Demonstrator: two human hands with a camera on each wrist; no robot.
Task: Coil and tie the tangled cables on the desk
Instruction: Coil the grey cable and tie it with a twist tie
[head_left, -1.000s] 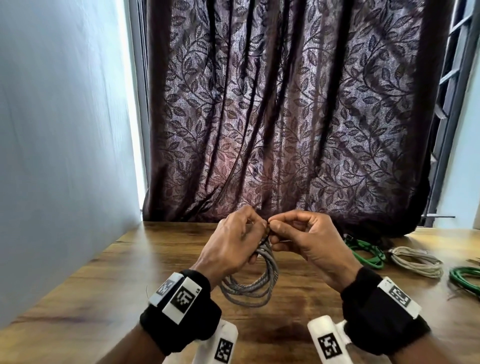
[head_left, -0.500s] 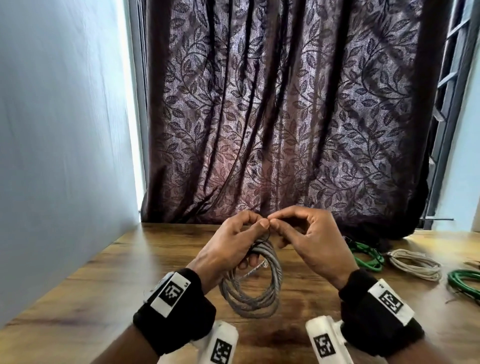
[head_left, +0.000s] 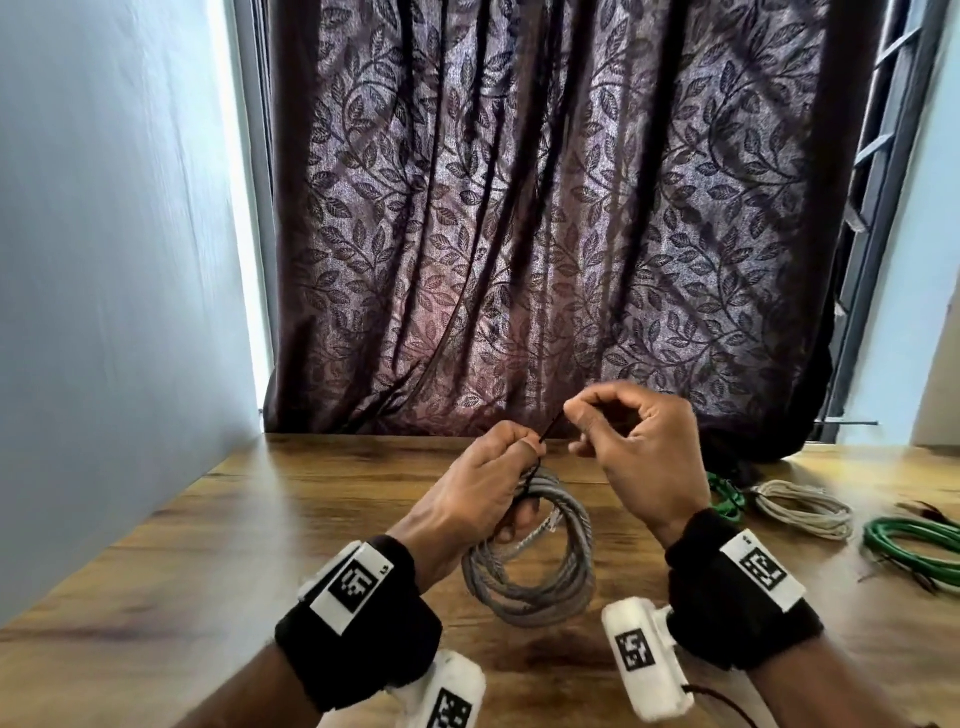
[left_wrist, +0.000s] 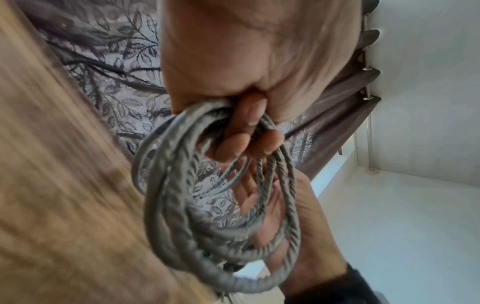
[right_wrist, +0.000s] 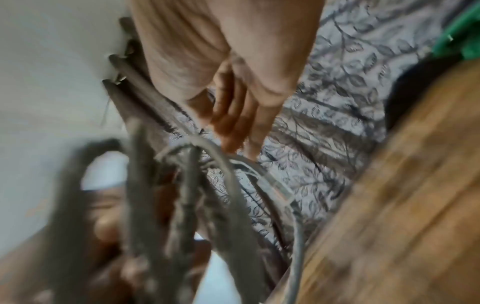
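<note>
Grey cable coil (head_left: 530, 561) hangs above the surface (head_left: 260, 545) — my left hand (head_left: 467, 499) grips its top; my right hand (head_left: 634, 452) pinches a thin black tie (head_left: 549, 428) — fingers curled.

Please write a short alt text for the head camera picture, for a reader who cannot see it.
Above a wooden desk, the left hand holds a coiled grey cable while the right hand pinches the end of a thin black tie stretched between the two hands. More coils, green and whitish, lie on the desk at right, before a dark leaf-patterned curtain.
</note>
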